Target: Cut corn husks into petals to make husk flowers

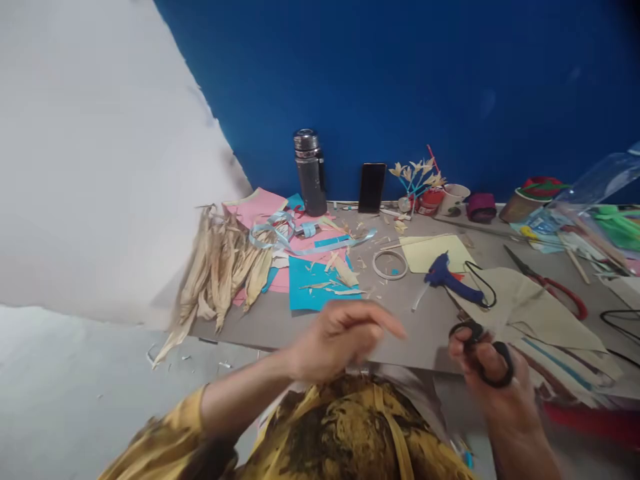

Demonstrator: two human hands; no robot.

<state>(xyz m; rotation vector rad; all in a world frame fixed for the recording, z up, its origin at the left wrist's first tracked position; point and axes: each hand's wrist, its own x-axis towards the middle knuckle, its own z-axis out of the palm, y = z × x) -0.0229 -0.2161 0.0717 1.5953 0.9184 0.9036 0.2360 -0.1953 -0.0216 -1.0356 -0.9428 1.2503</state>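
My left hand (345, 337) hovers over the table's front edge, beside a blue paper sheet (305, 293). Its index finger reaches out to the right and the other fingers are loosely bent; I see nothing held in it. In my right hand (505, 380) is a pair of black-handled scissors (505, 365), with fingers through the loops. Motion blur hides the blades. A blue glue gun (453, 279) lies on the table between and beyond the hands. Dry husk scraps (345, 273) are scattered on the blue sheet.
Dried corn husks (225, 267) hang over the table's left edge. Behind stand a thermos (310, 173), a phone (373, 188), husk flowers (415, 175) and a paper cup (455, 199). A tape roll (390, 265) and red-handled scissors (550, 283) lie on the table (390, 310).
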